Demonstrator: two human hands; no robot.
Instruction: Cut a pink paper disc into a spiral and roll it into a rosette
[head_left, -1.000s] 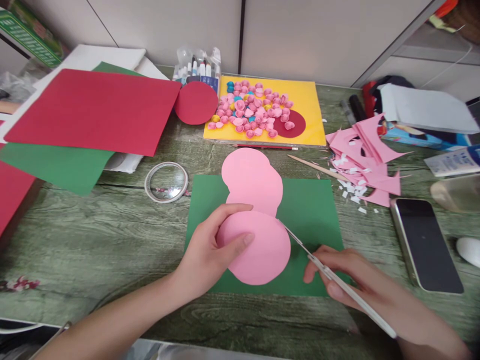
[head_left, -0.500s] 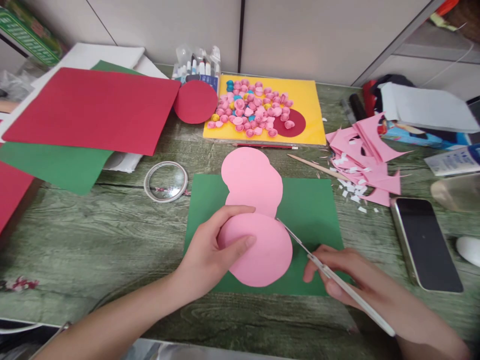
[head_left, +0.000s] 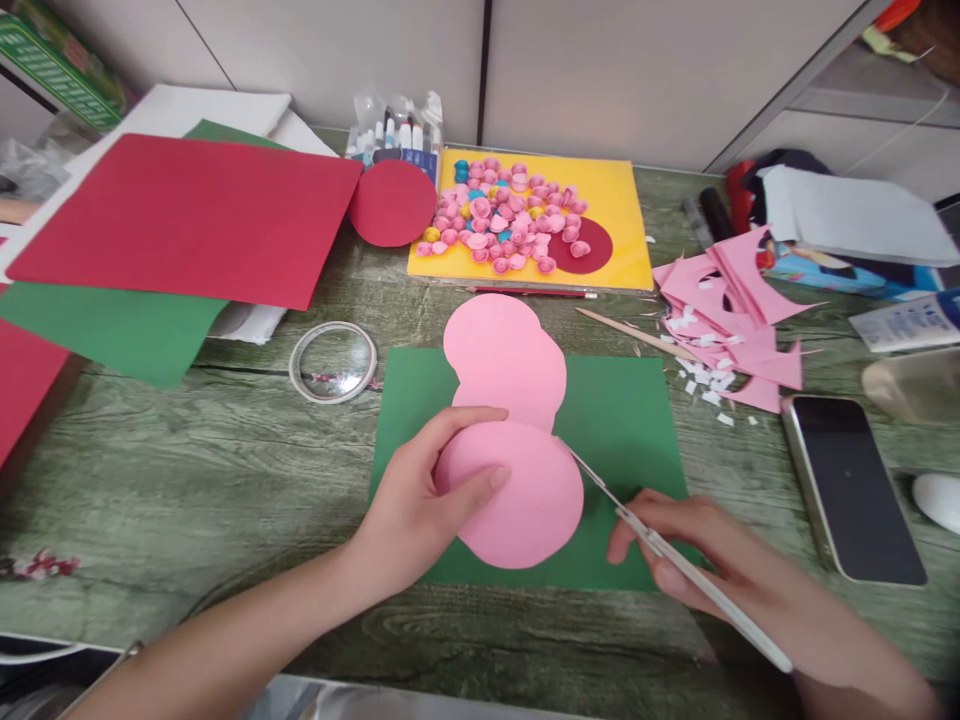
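Note:
My left hand (head_left: 420,505) pinches a pink paper circle (head_left: 525,495) at its left edge, thumb on top and fingers curled over its upper rim. The circle hovers over a green sheet (head_left: 622,420) on the table. In my right hand (head_left: 720,575) is a pair of white-handled scissors (head_left: 645,530); their thin blades point up-left, and the tip meets the circle's right edge. Two more pink circles (head_left: 502,350) overlap just beyond, partly on the green sheet.
A yellow board (head_left: 622,215) with several small pink paper roses lies at the back. Red (head_left: 187,220) and green sheets are stacked at left, a tape roll (head_left: 332,362) beside them. At right are pink scraps (head_left: 727,300), a wooden stick and a phone (head_left: 851,485).
The pink circle has shifted very slightly in my left hand. Both hands and the scissors stay almost where they were.

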